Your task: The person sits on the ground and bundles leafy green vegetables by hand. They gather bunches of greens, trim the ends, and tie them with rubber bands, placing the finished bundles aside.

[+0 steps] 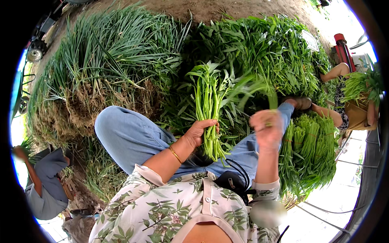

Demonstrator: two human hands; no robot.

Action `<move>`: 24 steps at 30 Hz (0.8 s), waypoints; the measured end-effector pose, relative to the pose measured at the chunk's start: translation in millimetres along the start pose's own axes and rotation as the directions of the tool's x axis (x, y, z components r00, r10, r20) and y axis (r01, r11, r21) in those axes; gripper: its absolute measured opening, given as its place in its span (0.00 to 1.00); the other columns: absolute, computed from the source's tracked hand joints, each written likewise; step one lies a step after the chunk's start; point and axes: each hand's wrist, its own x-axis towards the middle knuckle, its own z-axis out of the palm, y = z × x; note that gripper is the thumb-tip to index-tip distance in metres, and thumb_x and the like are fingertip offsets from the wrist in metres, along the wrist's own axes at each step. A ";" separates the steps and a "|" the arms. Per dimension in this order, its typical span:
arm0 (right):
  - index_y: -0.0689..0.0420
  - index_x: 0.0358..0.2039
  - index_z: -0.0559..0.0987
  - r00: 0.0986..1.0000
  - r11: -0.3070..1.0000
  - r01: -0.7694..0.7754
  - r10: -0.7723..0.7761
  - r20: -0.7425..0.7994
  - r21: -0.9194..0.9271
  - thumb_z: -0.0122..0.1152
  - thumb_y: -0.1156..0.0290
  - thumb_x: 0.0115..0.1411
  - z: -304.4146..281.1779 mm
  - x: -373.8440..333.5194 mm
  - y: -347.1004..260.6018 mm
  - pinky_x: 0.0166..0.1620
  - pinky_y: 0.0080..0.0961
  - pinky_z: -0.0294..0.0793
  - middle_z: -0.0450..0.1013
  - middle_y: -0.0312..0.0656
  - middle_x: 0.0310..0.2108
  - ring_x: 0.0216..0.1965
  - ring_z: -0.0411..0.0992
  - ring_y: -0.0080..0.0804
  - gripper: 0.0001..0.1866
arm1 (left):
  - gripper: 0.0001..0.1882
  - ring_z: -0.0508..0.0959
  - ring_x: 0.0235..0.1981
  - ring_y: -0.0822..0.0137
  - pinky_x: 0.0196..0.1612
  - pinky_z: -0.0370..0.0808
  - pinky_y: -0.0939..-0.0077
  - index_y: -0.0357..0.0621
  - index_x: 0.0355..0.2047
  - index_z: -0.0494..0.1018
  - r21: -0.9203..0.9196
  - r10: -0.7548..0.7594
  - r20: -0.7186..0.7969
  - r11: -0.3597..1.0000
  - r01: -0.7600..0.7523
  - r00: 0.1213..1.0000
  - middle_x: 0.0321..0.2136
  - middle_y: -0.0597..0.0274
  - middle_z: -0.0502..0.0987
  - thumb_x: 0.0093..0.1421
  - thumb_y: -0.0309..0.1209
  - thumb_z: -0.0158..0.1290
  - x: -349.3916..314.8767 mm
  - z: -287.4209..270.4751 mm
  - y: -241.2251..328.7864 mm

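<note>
My left hand (199, 133) is closed around a bunch of water spinach (208, 95), gripping it low on the stems. The bunch stands upright over my lap, leaves at the top and cut ends below the fist. To the right, my right hand (266, 127) is smeared by motion, its fingers curled in. A blurred green water spinach stem (272, 97) arcs up from it and bends over toward the bunch. Behind both hands lies a large heap of loose water spinach (259, 52), dark and leafy.
A tall pile of spring onions (117, 44) with roots lies at the left. Tied water spinach bundles (310, 135) are stacked beside my right leg. One person (358, 109) sits at the far right near greens, another (48, 178) at the lower left. A black pouch (231, 182) rests at my waist.
</note>
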 end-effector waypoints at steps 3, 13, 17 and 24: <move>0.58 0.29 0.73 0.970 0.996 0.072 -0.057 -0.235 0.054 0.45 0.63 0.64 -16.0 -2.4 -9.7 0.30 0.22 0.69 0.72 0.40 0.22 0.23 0.69 0.27 0.13 | 0.14 0.77 0.29 0.65 0.38 0.77 0.69 0.34 0.36 0.71 -0.019 0.018 0.092 1.000 -0.017 0.996 0.27 0.58 0.75 0.53 0.31 0.56 -3.0 6.0 3.3; 0.67 0.37 0.68 0.845 0.210 -0.329 0.501 -0.188 -0.921 0.42 0.71 0.61 7.2 -73.1 115.0 0.33 0.43 0.71 0.73 0.58 0.27 0.30 0.73 0.54 0.11 | 0.14 0.78 0.33 0.65 0.40 0.75 0.70 0.38 0.37 0.74 0.288 0.021 -0.089 0.958 0.005 0.996 0.32 0.58 0.78 0.48 0.22 0.57 2.7 4.7 1.3; 0.66 0.42 0.71 0.811 0.249 -0.334 0.568 -0.142 -0.909 0.43 0.75 0.56 -3.1 -82.3 131.7 0.37 0.44 0.71 0.73 0.61 0.29 0.33 0.72 0.57 0.15 | 0.12 0.78 0.32 0.63 0.41 0.76 0.68 0.34 0.35 0.75 0.274 -0.021 -0.157 0.960 0.063 0.987 0.32 0.55 0.78 0.48 0.21 0.55 12.6 -3.0 -8.5; 0.63 0.31 0.77 0.840 0.311 -0.349 0.522 -0.148 -0.884 0.51 0.76 0.52 -26.2 -48.1 79.5 0.31 0.28 0.71 0.74 0.46 0.23 0.26 0.74 0.35 0.08 | 0.17 0.78 0.31 0.63 0.40 0.76 0.66 0.32 0.42 0.71 0.141 -0.032 -0.058 0.989 0.040 0.998 0.30 0.56 0.77 0.51 0.25 0.54 4.6 0.6 9.0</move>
